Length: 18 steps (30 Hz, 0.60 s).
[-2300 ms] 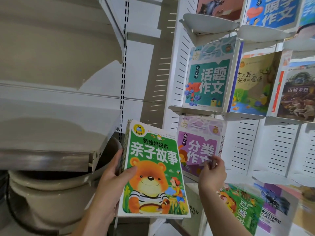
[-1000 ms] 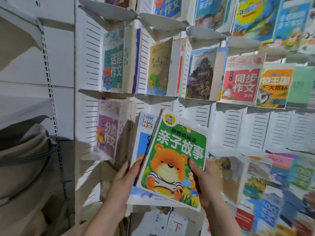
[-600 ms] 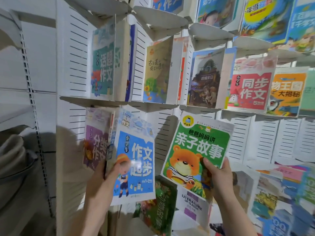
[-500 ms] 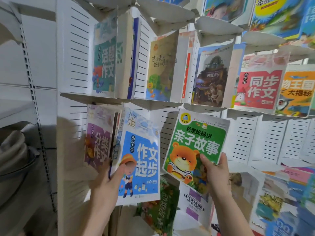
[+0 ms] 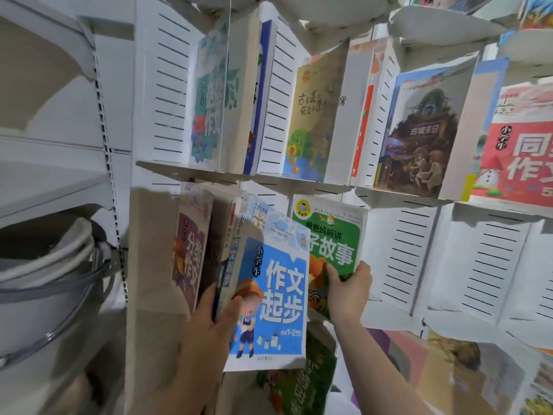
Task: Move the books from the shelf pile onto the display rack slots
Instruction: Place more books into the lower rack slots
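My left hand [image 5: 209,330] grips a blue book [image 5: 275,298] with a cartoon boy on its cover, thumb across the front, held up just right of the purple book [image 5: 188,250] in the rack's leftmost middle slot. My right hand [image 5: 348,290] holds the green bear book [image 5: 332,244] by its lower right corner. That book stands upright against the slotted white rack [image 5: 401,253], in the second slot of the middle row, partly behind the blue book.
The row above holds a teal book [image 5: 212,94], a yellow-green book [image 5: 317,115], a dark fantasy book [image 5: 419,136] and a red one [image 5: 520,145]. More books stand in the row below. Stacked grey basins [image 5: 45,283] sit under a shelf at left.
The green bear book has moved up and back into the second middle slot. The blue book has shifted slightly right, overlapping it. The view has moved closer to the rack.
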{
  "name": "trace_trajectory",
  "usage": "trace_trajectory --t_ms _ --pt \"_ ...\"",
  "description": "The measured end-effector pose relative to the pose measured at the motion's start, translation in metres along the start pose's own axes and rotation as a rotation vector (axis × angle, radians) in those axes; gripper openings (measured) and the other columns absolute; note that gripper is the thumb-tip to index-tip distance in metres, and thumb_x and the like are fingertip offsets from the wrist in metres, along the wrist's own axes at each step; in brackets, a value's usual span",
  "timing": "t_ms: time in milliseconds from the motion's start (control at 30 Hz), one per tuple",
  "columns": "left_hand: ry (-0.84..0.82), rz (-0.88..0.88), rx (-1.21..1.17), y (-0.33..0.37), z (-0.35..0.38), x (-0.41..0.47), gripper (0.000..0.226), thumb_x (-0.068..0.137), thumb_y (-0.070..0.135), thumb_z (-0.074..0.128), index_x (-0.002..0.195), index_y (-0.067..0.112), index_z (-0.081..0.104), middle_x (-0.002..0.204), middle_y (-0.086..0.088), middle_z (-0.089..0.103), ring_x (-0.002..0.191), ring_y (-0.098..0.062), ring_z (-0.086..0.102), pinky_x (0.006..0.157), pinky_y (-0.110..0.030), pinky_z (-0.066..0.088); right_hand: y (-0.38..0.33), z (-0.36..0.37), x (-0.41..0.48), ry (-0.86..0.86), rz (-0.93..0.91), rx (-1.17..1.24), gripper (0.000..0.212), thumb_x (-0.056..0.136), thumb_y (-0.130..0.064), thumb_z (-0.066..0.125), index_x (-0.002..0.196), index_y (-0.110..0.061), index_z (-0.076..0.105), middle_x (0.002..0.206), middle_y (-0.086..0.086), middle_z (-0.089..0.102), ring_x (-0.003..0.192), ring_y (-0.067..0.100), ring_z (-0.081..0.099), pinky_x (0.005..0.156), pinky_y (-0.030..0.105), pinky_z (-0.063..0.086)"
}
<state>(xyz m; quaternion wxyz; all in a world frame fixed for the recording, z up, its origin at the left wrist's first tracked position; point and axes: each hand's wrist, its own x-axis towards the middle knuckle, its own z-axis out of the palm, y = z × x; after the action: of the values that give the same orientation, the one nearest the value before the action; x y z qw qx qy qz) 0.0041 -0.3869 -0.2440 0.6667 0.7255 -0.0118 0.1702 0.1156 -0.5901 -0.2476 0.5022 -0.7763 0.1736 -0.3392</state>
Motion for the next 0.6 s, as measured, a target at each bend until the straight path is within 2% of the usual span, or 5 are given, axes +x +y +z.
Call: trace_trajectory --t_ms 167,300,367,467,600 --pt "-0.015 -0.090 -0.154 0.002 0.008 -0.003 0.016 0.089 0.035 0.056 0.106 0.035 0.055 0.099 -0.008 0.066 0.075 -0.031 0.065 0.050 -0.030 0.049 -0.004 0.005 0.011 -0.146 0.106 -0.293 0.052 0.084 -0.041 0.065 0.121 -0.009 0.048 0.119 0.015 0.054 0.112 0.037 0.051 0.086 0.049 0.047" --pt "0.047 -0.074 -0.166 0.005 0.014 -0.008 0.026 0.080 0.049 0.062 0.101 0.034 0.058 0.099 -0.003 0.068 0.092 -0.032 0.065 0.069 -0.043 0.055 -0.012 -0.022 -0.002 -0.094 0.119 -0.051 0.061 0.089 -0.040 0.059 0.138 -0.009 0.039 0.138 0.015 0.041 0.126 0.033 0.042 0.100 0.049 0.038" --pt "0.069 -0.054 -0.109 0.009 0.017 -0.010 0.038 0.073 0.059 0.062 0.100 0.032 0.058 0.096 0.001 0.069 0.092 -0.025 0.066 0.079 -0.046 0.054 -0.016 -0.042 -0.019 -0.123 0.100 0.122 0.045 0.092 -0.037 0.056 0.128 -0.012 0.046 0.128 0.009 0.050 0.112 0.023 0.053 0.088 0.038 0.046" --pt "0.107 -0.056 -0.113 0.010 0.024 -0.013 0.024 0.082 0.049 0.057 0.099 0.033 0.058 0.098 0.003 0.069 0.093 -0.020 0.066 0.084 -0.047 0.053 -0.019 -0.064 -0.037 -0.530 0.246 0.277 0.028 0.093 -0.035 0.054 0.105 -0.010 0.055 0.094 0.000 0.070 0.075 0.010 0.068 0.059 0.021 0.049" --pt "0.140 -0.072 -0.151 0.019 0.030 -0.014 0.009 0.089 0.033 0.055 0.096 0.035 0.060 0.094 0.006 0.070 0.091 -0.014 0.065 0.080 -0.039 0.053 -0.017 -0.074 -0.041 -0.946 0.397 0.414 0.028 0.087 -0.028 0.063 0.111 -0.013 0.058 0.096 0.002 0.075 0.085 0.021 0.073 0.066 0.028 0.058"
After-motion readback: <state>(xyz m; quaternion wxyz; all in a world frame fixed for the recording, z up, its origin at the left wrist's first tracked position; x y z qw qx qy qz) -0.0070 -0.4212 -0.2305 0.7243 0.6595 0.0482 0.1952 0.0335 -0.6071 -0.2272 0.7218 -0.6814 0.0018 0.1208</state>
